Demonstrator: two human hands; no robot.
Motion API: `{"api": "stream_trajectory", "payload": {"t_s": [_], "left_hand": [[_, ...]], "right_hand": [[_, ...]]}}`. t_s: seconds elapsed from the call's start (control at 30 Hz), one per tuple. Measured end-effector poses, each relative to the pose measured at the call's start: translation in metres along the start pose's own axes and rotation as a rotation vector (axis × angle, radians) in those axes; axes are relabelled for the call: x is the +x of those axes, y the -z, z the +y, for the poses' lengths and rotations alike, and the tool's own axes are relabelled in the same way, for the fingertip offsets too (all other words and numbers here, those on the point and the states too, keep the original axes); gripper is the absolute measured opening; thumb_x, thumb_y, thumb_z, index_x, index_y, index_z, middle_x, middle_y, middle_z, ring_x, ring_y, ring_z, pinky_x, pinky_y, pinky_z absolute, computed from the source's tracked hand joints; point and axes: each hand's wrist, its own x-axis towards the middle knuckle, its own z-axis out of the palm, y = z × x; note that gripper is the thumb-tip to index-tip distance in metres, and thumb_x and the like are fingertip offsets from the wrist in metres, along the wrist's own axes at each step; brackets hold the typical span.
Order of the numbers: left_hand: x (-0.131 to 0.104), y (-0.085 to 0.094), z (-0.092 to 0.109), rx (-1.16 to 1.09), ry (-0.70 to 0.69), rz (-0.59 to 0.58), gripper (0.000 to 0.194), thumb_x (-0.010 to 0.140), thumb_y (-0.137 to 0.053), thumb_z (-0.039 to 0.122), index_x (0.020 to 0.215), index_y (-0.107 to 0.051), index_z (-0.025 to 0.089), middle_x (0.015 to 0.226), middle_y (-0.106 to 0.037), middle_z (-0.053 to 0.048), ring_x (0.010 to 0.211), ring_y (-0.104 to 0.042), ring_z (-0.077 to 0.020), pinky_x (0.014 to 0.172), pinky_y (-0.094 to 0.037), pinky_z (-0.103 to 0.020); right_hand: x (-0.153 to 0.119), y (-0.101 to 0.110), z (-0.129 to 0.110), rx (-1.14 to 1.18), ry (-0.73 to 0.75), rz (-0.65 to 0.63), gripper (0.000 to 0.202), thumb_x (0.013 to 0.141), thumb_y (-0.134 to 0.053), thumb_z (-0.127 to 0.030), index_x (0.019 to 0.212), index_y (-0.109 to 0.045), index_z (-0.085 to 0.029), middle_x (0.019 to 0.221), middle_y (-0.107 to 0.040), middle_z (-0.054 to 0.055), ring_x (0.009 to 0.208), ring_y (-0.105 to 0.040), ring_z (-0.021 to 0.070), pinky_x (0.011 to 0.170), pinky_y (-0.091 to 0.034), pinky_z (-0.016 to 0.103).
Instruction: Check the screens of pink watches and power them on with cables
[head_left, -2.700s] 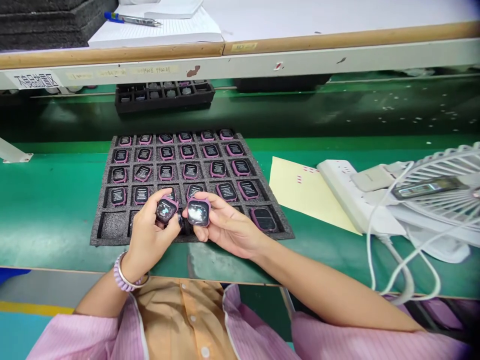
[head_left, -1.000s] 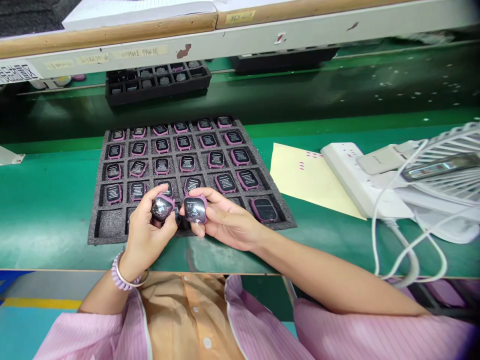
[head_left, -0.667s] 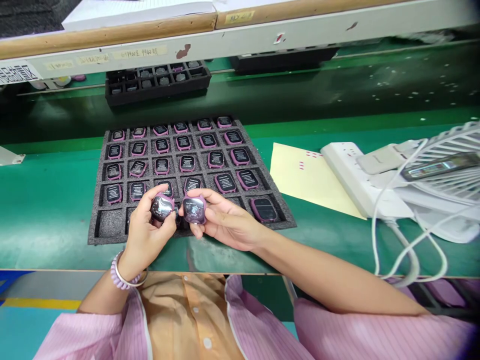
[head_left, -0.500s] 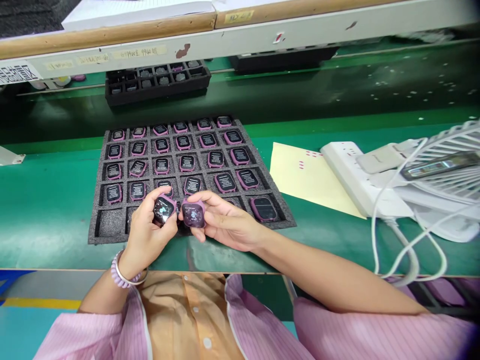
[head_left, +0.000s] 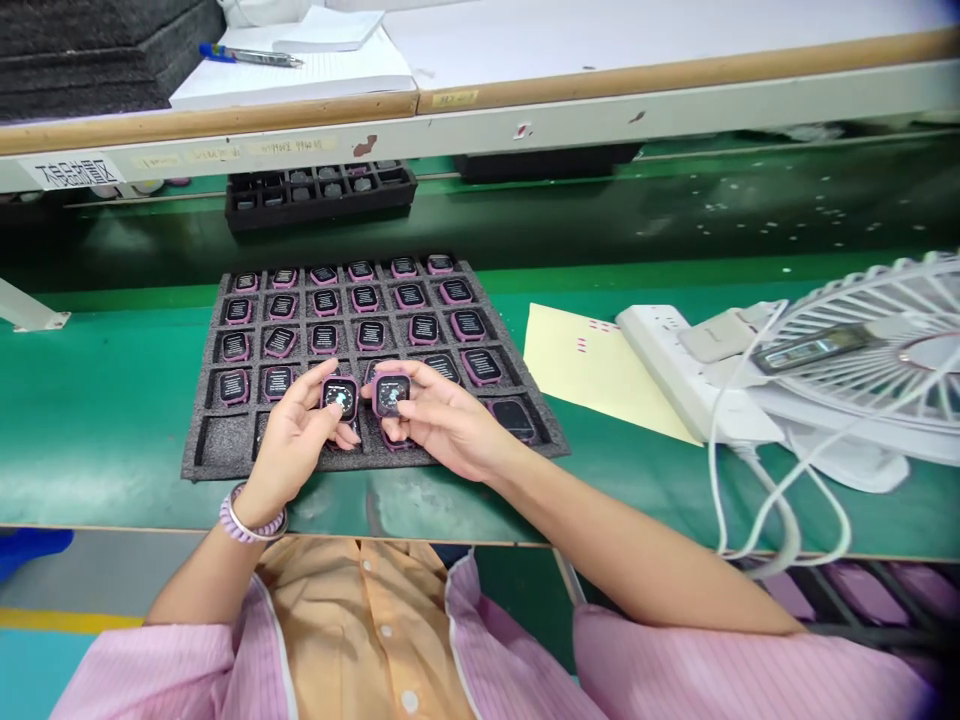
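Note:
Over the front part of a dark foam tray (head_left: 225, 448), my left hand (head_left: 296, 435) grips a purple-framed smartwatch (head_left: 340, 398) with a lit dial on its screen. My thumb lies across the lower edge of that screen. Close beside it, my right hand (head_left: 457, 425) holds a second purple smartwatch (head_left: 391, 393), also lit, with the thumb at its lower right. Several more purple watches (head_left: 370, 334) showing lines of text sit in the tray's compartments. My hands hide some of the front compartments.
To the right lie a yellow paper sheet (head_left: 600, 385), a white power strip (head_left: 694, 385) with cables (head_left: 724, 500), and a white fan (head_left: 885, 330). A black tray (head_left: 319, 210) stands behind, beneath a shelf (head_left: 480, 108) holding a notebook (head_left: 330, 75) and a pen (head_left: 251, 55).
Both watches have turned to face the camera more squarely, and my left thumb has moved onto its watch's screen. The camera view has tilted up, showing more of the shelf.

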Motion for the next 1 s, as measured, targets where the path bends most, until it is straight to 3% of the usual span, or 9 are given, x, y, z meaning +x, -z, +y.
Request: {"api": "stream_trajectory", "payload": {"t_s": [0.2, 0.5, 0.67, 1.0], "left_hand": [[0.0004, 0.0000, -0.0004, -0.083, 0.062, -0.040, 0.055, 0.082, -0.072, 0.038, 0.128, -0.049, 0.017, 0.112, -0.070, -0.008, 0.063, -0.072, -0.0118, 0.065, -0.066, -0.027], [-0.0006, -0.0031, 0.0037, -0.044, 0.077, -0.051, 0.049, 0.077, -0.072, 0.032, 0.117, -0.049, 0.016, 0.114, -0.067, -0.007, 0.059, -0.071, -0.0104, 0.061, -0.065, -0.024], [-0.0008, -0.0042, 0.0047, -0.026, 0.075, -0.065, 0.045, 0.078, -0.072, 0.031, 0.115, -0.049, 0.016, 0.105, -0.067, -0.004, 0.058, -0.071, -0.0102, 0.060, -0.065, -0.023], [-0.0002, -0.0036, 0.0021, -0.026, 0.062, -0.066, 0.046, 0.078, -0.071, 0.028, 0.116, -0.049, 0.016, 0.115, -0.067, -0.008, 0.059, -0.073, -0.0115, 0.060, -0.065, -0.022]], "right_hand": [[-0.0032, -0.0045, 0.0010, -0.091, 0.027, -0.007, 0.054, 0.083, -0.079, -0.023, 0.131, -0.053, -0.024, 0.106, -0.069, 0.002, 0.070, -0.066, 0.0133, 0.066, -0.052, 0.027], [-0.0036, -0.0059, 0.0036, -0.114, 0.019, 0.016, 0.041, 0.082, -0.075, -0.021, 0.118, -0.056, -0.020, 0.088, -0.066, -0.002, 0.066, -0.068, 0.0132, 0.061, -0.049, 0.024], [-0.0041, -0.0056, 0.0056, -0.134, 0.028, 0.016, 0.040, 0.085, -0.076, -0.023, 0.118, -0.055, -0.020, 0.089, -0.066, -0.002, 0.065, -0.067, 0.0124, 0.062, -0.050, 0.025], [-0.0036, -0.0037, 0.0071, -0.185, 0.078, -0.015, 0.042, 0.083, -0.075, -0.021, 0.120, -0.054, -0.020, 0.089, -0.064, -0.003, 0.065, -0.066, 0.0115, 0.062, -0.048, 0.025]]}}
